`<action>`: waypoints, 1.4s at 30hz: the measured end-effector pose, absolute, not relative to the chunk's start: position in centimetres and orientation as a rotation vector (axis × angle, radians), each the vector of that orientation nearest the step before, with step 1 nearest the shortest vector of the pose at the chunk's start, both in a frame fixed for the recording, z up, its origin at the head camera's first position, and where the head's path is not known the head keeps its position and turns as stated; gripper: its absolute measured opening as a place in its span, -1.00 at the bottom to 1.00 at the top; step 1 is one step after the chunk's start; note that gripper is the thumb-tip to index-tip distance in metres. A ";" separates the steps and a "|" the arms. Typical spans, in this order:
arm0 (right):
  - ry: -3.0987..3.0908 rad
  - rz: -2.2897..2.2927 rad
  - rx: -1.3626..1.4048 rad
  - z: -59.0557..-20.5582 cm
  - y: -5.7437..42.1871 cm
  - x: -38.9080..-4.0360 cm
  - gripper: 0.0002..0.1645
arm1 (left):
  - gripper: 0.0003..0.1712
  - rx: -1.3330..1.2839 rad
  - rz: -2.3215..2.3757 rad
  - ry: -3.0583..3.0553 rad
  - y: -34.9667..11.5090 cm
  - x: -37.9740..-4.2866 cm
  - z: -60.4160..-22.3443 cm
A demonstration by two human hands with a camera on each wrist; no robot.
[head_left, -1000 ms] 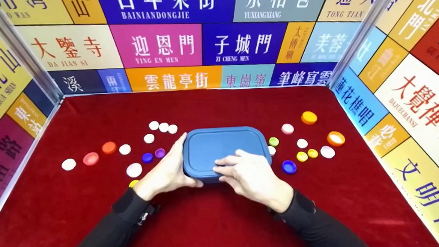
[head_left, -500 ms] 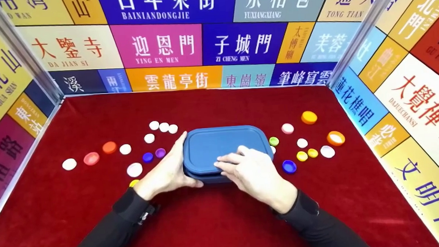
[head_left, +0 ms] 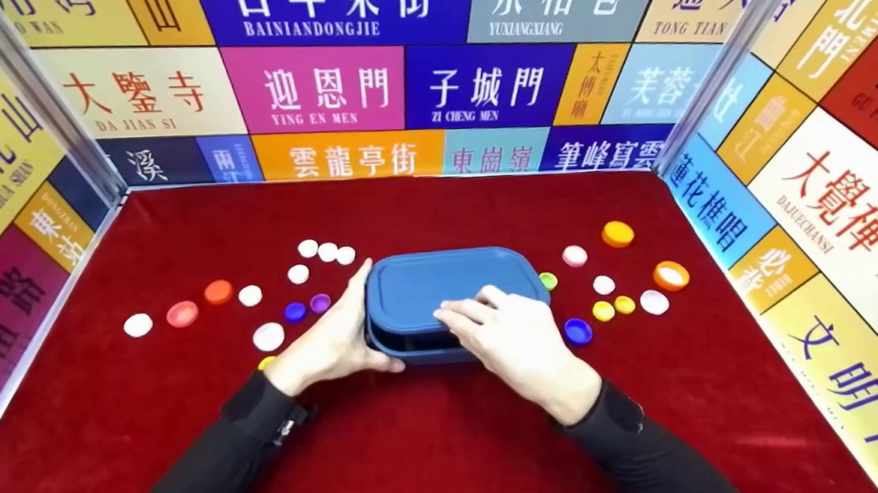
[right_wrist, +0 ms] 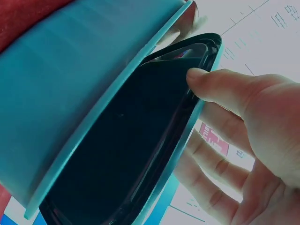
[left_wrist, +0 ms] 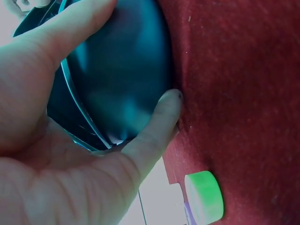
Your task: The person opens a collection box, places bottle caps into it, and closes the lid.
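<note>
One wide worktop (head_left: pixel 420 458), faced in red, soft-napped material, fills the lower frame. At the middle of the frame sits my blue box (head_left: pixel 426 357), round-cornered and smooth, plastic by the look of it. Its matching lid (head_left: pixel 418 285), flat with a raised border, tilts up along the near edge over a dark gap. I take opening the box to be the step in hand. My left hand (head_left: pixel 333 342) grips the box's left end; the fingers of my right hand (head_left: pixel 519 347) pinch the lid's near edge, thumb beneath. The next move calls for a steady left hold while the right lifts the lid clear. Glossy round caps lie about: an orange cap (head_left: pixel 618 234) at right, smaller white caps (head_left: pixel 327 252) left of centre.
</note>
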State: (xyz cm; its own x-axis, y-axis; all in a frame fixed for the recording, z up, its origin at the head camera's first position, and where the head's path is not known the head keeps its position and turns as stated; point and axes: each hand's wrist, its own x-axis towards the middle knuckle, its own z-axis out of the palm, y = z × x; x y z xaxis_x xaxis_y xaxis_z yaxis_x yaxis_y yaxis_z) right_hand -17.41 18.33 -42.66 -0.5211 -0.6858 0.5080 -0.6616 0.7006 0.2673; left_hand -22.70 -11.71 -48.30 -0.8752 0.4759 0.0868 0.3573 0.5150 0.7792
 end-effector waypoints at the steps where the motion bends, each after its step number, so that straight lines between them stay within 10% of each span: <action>1: -2.315 -0.061 1.019 -42.6 18.4 -17.4 -0.57 | 0.81 0.724 1.294 2.613 -11.7 -22.7 -48.3; 42: -2.256 0.368 0.753 -41.8 23.1 -22.2 -0.71 | 0.59 0.644 1.181 2.586 -12.3 -22.1 -46.8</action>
State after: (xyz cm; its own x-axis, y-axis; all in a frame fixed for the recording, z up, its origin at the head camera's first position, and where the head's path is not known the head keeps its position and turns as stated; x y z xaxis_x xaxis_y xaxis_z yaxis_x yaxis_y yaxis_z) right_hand -22.16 23.08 -41.79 -0.5717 -0.4083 0.7116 -0.6134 0.7887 -0.0402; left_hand -22.05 -12.28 -46.76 -0.8782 0.4779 -0.0221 0.2962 0.5794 0.7593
